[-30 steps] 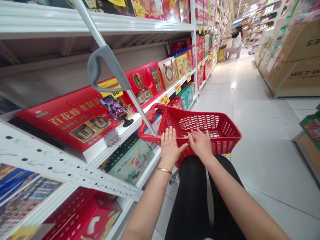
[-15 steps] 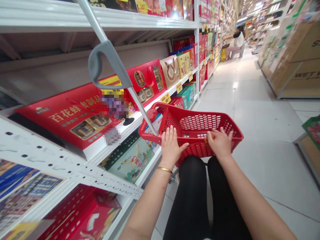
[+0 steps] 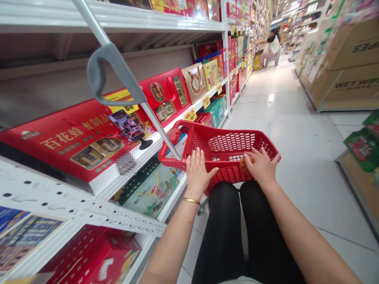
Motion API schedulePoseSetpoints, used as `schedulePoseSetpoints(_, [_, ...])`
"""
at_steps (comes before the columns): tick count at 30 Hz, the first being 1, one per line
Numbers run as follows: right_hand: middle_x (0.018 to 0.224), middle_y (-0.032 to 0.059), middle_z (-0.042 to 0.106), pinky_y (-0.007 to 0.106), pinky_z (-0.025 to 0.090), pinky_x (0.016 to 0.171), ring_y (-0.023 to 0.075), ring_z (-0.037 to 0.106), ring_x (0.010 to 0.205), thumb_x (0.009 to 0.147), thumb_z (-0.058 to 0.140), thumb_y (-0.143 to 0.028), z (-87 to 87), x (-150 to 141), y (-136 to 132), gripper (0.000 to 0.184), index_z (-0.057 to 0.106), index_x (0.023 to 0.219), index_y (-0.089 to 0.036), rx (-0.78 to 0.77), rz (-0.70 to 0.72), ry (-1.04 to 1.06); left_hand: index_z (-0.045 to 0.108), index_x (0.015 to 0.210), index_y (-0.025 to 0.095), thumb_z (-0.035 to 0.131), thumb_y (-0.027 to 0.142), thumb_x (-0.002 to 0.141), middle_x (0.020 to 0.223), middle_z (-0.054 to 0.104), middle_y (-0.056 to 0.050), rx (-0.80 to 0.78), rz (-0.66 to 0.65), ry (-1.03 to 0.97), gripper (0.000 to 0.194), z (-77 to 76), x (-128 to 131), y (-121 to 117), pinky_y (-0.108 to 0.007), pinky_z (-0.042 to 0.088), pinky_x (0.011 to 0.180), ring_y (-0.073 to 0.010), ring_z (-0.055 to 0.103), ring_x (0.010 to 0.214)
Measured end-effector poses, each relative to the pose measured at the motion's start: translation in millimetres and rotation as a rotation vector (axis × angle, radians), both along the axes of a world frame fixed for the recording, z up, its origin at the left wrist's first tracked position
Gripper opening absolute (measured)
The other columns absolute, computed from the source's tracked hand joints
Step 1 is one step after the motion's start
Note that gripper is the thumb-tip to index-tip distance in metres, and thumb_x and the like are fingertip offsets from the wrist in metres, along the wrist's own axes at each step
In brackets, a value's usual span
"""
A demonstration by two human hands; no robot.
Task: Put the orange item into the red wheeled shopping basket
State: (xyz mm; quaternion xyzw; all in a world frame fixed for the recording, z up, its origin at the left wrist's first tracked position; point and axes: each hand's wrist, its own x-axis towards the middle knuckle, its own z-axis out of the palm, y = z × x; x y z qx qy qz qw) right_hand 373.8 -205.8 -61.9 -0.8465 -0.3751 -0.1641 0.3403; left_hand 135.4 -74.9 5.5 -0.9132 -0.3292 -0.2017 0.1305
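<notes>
A red plastic shopping basket [image 3: 225, 171] stands before my knees, with a long metal pull rod [image 3: 156, 120] and grey handle [image 3: 134, 85] slanting up to the left. On the near rim, toward the rod end, my left hand [image 3: 197, 171] lies with fingers stretched out and thumb apart. At the right part of the same rim, my right hand [image 3: 262, 165] holds a small crumpled orange-brown cloth [image 3: 246, 163] under its thumb side. Part of the cloth is hidden by the fingers. No goods show in the visible part of the basket.
White shelving [image 3: 103, 215] with red gift boxes [image 3: 74, 138] runs along the left. A phone [image 3: 128, 125] stands on the shelf edge. Wet-wipe cartons [image 3: 349, 79] and green packs [image 3: 363, 146] are at right. A person [image 3: 271, 49] sits on a stool down the tiled aisle [image 3: 291, 138].
The whole view has shifted slightly, so shelf and basket appear farther left. My right hand has slid a little along the rim, showing more of the cloth. The left hand stays on the rim.
</notes>
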Motion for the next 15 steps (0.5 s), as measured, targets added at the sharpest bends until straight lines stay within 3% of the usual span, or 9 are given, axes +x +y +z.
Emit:
schedulePoseSetpoints(3, [0.146, 0.0101, 0.071, 0.084, 0.004, 0.123, 0.0404, 0.047, 0.151, 0.108, 0.045, -0.048, 5.1, -7, 2, 0.044, 0.081, 0.122, -0.027, 0.021, -0.032, 0.019, 0.036, 0.168, 0.007, 0.036, 0.072, 0.106, 0.177, 0.028, -0.019, 0.001, -0.003, -0.029, 0.090, 1.1, 0, -1, -0.055, 0.022, 0.134, -0.0351, 0.028, 0.165])
schedulePoseSetpoints(7, [0.144, 0.0105, 0.072, 0.067, 0.020, 0.130, 0.0349, 0.052, 0.148, 0.108, 0.050, -0.046, 22.0, -59, 33, 0.041, 0.081, 0.124, -0.024, 0.061, 0.213, -0.047, 0.037, 0.168, 0.009, 0.038, 0.070, 0.106, 0.175, 0.033, -0.020, 0.023, -0.005, -0.036, 0.087, 2.0, 0, -3, -0.057, 0.024, 0.133, -0.0362, 0.033, 0.162])
schedulePoseSetpoints(10, [0.148, 0.0090, 0.070, 0.065, 0.020, 0.131, 0.0338, 0.051, 0.150, 0.109, 0.049, -0.046, 29.2, -83, 47, 0.041, 0.080, 0.126, -0.026, 0.070, 0.290, -0.054, 0.036, 0.169, 0.010, 0.039, 0.070, 0.106, 0.175, 0.035, -0.019, 0.046, -0.017, -0.029, 0.087, 1.9, 0, -3, -0.057, 0.026, 0.132, -0.0362, 0.035, 0.162])
schedulePoseSetpoints(12, [0.151, 0.0082, 0.068, 0.067, 0.016, 0.132, 0.0343, 0.050, 0.151, 0.109, 0.049, -0.047, 27.1, -80, 42, 0.041, 0.079, 0.129, -0.028, 0.055, 0.284, -0.062, 0.036, 0.169, 0.011, 0.039, 0.071, 0.106, 0.174, 0.036, -0.019, 0.056, -0.021, -0.025, 0.087, 1.3, 0, -3, -0.057, 0.027, 0.132, -0.0363, 0.035, 0.162])
schedulePoseSetpoints(15, [0.155, 0.0079, 0.064, 0.071, 0.012, 0.131, 0.0356, 0.046, 0.153, 0.109, 0.049, -0.048, 15.1, -49, 20, 0.041, 0.078, 0.130, -0.029, 0.023, 0.208, -0.073, 0.036, 0.169, 0.011, 0.039, 0.071, 0.106, 0.174, 0.036, -0.019, 0.060, -0.014, -0.024, 0.087, -0.3, 0, -1, -0.058, 0.027, 0.131, -0.0365, 0.035, 0.161])
